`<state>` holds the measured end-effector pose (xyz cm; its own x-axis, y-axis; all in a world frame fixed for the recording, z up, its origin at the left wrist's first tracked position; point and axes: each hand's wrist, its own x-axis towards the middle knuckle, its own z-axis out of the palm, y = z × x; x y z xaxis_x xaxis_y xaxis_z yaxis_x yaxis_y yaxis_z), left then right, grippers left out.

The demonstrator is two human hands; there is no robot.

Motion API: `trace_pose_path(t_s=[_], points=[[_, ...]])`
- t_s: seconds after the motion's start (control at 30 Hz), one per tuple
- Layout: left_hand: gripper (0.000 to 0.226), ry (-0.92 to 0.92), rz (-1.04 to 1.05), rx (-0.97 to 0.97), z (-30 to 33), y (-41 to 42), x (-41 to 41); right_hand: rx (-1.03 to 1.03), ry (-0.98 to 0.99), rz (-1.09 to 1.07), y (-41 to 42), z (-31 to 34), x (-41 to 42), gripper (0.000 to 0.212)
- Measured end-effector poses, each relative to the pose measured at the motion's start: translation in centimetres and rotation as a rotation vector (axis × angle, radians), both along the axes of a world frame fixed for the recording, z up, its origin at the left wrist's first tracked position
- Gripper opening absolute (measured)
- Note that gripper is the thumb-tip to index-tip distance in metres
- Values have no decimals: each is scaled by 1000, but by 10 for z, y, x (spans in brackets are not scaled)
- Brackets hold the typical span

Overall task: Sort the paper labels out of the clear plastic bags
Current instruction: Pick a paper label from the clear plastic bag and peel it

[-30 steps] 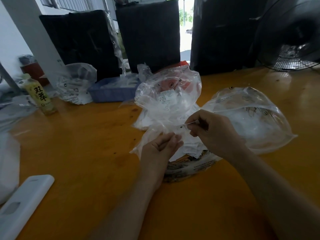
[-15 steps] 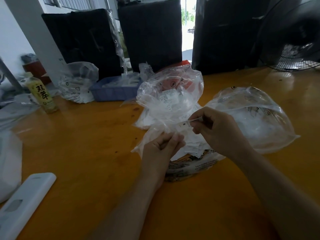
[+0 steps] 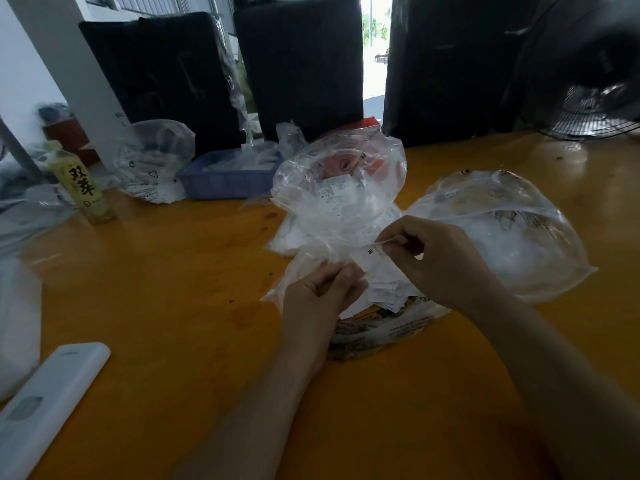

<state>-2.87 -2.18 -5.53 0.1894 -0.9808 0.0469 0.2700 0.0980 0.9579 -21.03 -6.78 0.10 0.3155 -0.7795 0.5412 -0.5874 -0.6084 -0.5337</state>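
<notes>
Near table centre, right hand (image 3: 446,261) pinches a white paper label (image 3: 372,256) between thumb and fingertips; left hand (image 3: 318,294) at its 8 o'clock grips the small clear plastic bag (image 3: 304,268) the label sticks out of, fingers curled on the film. Loose labels pile (image 3: 388,294) just below, touching a printed bag (image 3: 377,332). Puffed clear bag (image 3: 502,233) at 3 o'clock of the hands, another crumpled bag (image 3: 341,188) at 12. Blue tray (image 3: 225,181) at 11, yellow bottle (image 3: 83,187) at 10, white remote (image 3: 48,400) at 8 on orange table (image 3: 166,271). Fan (image 3: 588,71) at 2.
</notes>
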Motion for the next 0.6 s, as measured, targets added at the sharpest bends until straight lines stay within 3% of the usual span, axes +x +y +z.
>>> trace_pose_path(t_s=[0.27, 0.6], points=[[13, -142, 4, -6, 3, 2, 1, -47, 22, 40, -3, -2, -1, 19], [19, 27, -92, 0, 4, 3, 0, -46, -60, -20, -1, 0, 0, 16]])
